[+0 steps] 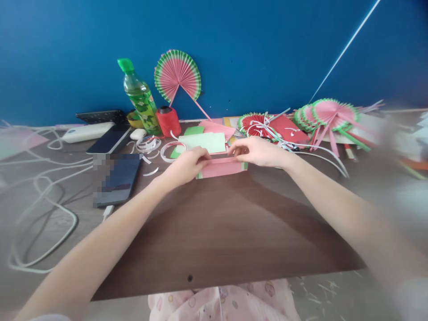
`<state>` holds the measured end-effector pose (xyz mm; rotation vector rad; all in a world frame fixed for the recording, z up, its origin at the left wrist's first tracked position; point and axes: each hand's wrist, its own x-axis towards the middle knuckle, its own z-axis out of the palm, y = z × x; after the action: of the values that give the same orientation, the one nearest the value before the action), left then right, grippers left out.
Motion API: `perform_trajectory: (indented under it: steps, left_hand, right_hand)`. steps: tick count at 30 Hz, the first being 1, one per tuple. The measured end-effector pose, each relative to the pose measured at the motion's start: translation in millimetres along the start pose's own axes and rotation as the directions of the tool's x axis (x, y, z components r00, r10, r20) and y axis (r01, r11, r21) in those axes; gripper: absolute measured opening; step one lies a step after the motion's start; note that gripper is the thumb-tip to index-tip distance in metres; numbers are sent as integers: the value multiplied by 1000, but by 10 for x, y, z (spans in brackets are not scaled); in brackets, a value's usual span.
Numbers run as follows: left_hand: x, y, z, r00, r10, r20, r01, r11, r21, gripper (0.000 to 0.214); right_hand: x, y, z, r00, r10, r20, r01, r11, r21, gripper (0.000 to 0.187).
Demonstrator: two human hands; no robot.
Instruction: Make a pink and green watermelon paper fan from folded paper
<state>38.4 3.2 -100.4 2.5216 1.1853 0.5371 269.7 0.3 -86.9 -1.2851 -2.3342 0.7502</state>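
Observation:
A pink paper strip (222,168) with green ends lies at the far middle of the brown desk. Its upper edge looks folded. My left hand (189,166) pinches it near the left end, fingers closed on the edge. At the other end my right hand (256,150) has thumb and fingers closed on the same edge. Just behind my hands rest light green paper sheets (207,141) and pink sheets (219,128). A roll of white tape (172,152) lies close to my left hand.
Left stand a green-capped bottle (142,100), a red spool (169,121), a phone (118,180) and looping white cables (72,223). A pleated watermelon fan (178,73) leans on the blue wall. Several more fans (329,116) and a red packet (290,129) lie right.

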Motion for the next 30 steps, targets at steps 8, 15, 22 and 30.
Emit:
perform_trajectory:
  steps: [8,15,22,30]
  left_hand:
    - [-18,47,-2,979,154,-130,-107,944,311,17]
    - [-8,-36,9,986,-110,127,127,983,-135,13]
    - [9,-138,23,962,-138,237,185,964,-189,17]
    - [39,-177,-34,939,-131,317,195,964,-179,20]
  right_hand:
    - [35,15,49,979,-188,-80,146,919,-367,13]
    - [46,141,51,994,8,108,4,994,-110,19]
    - [89,274,106,992,27,123,-24,999,-23,21]
    - [77,230,139,994,73,83,-76,997,26,17]
